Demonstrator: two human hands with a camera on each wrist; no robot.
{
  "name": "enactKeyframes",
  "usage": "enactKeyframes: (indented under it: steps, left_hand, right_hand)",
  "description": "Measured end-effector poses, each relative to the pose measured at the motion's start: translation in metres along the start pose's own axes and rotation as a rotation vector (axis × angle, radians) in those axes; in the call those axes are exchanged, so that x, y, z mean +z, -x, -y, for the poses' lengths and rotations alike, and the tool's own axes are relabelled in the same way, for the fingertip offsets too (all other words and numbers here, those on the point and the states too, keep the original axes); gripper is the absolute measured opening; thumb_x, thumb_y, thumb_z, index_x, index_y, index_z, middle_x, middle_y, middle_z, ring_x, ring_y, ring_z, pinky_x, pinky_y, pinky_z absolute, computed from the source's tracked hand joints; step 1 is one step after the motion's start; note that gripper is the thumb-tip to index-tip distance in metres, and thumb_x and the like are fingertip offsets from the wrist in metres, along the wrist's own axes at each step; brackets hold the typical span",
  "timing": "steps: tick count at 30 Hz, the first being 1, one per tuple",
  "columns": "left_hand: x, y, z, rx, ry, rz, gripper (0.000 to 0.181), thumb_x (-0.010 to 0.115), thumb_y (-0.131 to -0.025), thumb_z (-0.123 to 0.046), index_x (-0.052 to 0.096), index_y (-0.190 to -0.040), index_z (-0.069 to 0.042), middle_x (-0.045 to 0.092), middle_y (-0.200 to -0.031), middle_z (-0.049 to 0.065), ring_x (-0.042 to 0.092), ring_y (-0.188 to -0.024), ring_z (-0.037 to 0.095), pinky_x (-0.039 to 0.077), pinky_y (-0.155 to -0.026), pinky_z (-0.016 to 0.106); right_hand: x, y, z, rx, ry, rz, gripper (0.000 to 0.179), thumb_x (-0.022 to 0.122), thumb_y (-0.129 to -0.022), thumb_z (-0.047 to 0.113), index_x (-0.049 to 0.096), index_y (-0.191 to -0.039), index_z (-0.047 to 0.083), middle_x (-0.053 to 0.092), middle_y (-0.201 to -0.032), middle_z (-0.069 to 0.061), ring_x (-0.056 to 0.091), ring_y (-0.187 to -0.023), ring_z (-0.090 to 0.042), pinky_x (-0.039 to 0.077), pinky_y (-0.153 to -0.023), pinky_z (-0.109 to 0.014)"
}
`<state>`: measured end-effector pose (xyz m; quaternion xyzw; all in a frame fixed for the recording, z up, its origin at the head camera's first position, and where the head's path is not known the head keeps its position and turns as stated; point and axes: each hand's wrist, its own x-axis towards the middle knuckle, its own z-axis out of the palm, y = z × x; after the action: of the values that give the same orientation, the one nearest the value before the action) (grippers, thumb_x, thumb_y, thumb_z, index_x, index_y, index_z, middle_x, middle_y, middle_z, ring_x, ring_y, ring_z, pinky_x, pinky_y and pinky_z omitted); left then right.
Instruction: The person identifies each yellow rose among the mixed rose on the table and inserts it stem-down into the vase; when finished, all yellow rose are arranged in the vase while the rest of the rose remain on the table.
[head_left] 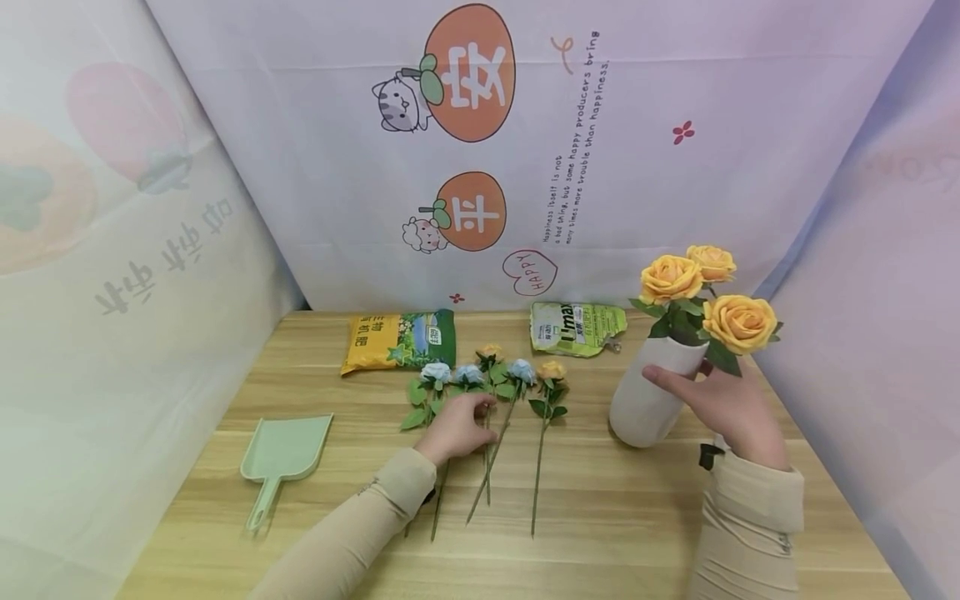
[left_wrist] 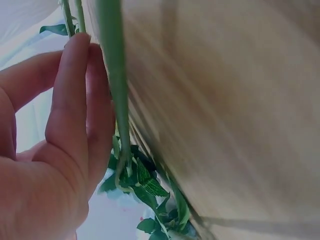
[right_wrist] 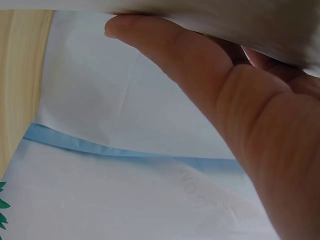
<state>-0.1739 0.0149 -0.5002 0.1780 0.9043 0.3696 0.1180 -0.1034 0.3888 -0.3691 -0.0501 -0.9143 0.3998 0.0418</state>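
Observation:
My left hand [head_left: 459, 427] is over several artificial roses lying on the table, its fingertips curled together at the stem of the middle orange rose [head_left: 490, 352]. Its fingers [left_wrist: 70, 95] meet at thin green stems [left_wrist: 81, 15] in the left wrist view. Beside that rose lie a blue rose [head_left: 435, 372], a second blue rose [head_left: 468, 375], a third blue rose [head_left: 520, 371] and another orange rose [head_left: 552, 372]. My right hand [head_left: 731, 408] grips a white vase [head_left: 648, 396], tilted slightly, thumb across its front. Three yellow-orange roses [head_left: 738, 323] stand in the vase.
A yellow and green bag [head_left: 400, 342] lies at the table's back left, and a green pouch [head_left: 576, 329] at the back right. A pale green dustpan [head_left: 287, 450] is on the left. White printed cloth [head_left: 637, 167] walls in the wooden table [head_left: 600, 533].

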Motion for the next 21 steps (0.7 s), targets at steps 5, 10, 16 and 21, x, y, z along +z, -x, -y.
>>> enactKeyframes:
  steps: [5,10,16,21]
  left_hand:
    - [-0.0037,-0.0007,0.0009,-0.006,0.054,-0.037,0.062,0.086,-0.089,-0.011,0.065,-0.147,-0.008,0.070,-0.131,0.011,0.066,-0.119,0.029,0.059,-0.101,0.050]
    - [-0.0068,-0.0004,-0.0002,0.000,0.089,-0.078,0.061,0.082,-0.091,-0.005,0.064,-0.149,-0.010,0.071,-0.131,0.012,0.070,-0.104,0.025,0.059,-0.086,0.043]
    - [-0.0093,-0.0009,-0.0023,-0.027,0.231,-0.088,0.071,0.077,-0.091,0.002,0.056,-0.157,-0.012,0.067,-0.138,0.017,0.073,-0.068,0.019,0.063,-0.062,0.034]
    - [-0.0104,-0.0032,-0.0016,-0.030,0.309,-0.131,0.082,0.077,-0.090,0.004,0.047,-0.164,-0.017,0.065,-0.140,0.018,0.072,-0.065,0.019,0.064,-0.060,0.032]
  right_hand:
    - [-0.0003,-0.0010,0.0006,-0.003,-0.013,0.009,0.119,0.080,-0.091,0.064,0.010,-0.175,0.017,0.027,-0.166,-0.037,0.044,-0.135,-0.063,0.048,-0.097,-0.074]
    - [-0.0003,-0.0019,0.0005,0.002,-0.004,0.014,0.119,0.080,-0.091,0.065,0.010,-0.175,0.016,0.028,-0.166,-0.038,0.044,-0.135,-0.062,0.048,-0.096,-0.073]
    - [-0.0003,-0.0007,0.0002,0.018,-0.007,0.010,0.118,0.080,-0.091,0.065,0.014,-0.174,0.012,0.035,-0.158,-0.037,0.047,-0.128,-0.055,0.051,-0.089,-0.063]
    - [-0.0007,-0.0003,-0.0005,0.024,0.000,0.016,0.119,0.079,-0.091,0.066,0.013,-0.174,0.011,0.034,-0.158,-0.038,0.047,-0.128,-0.056,0.051,-0.089,-0.065]
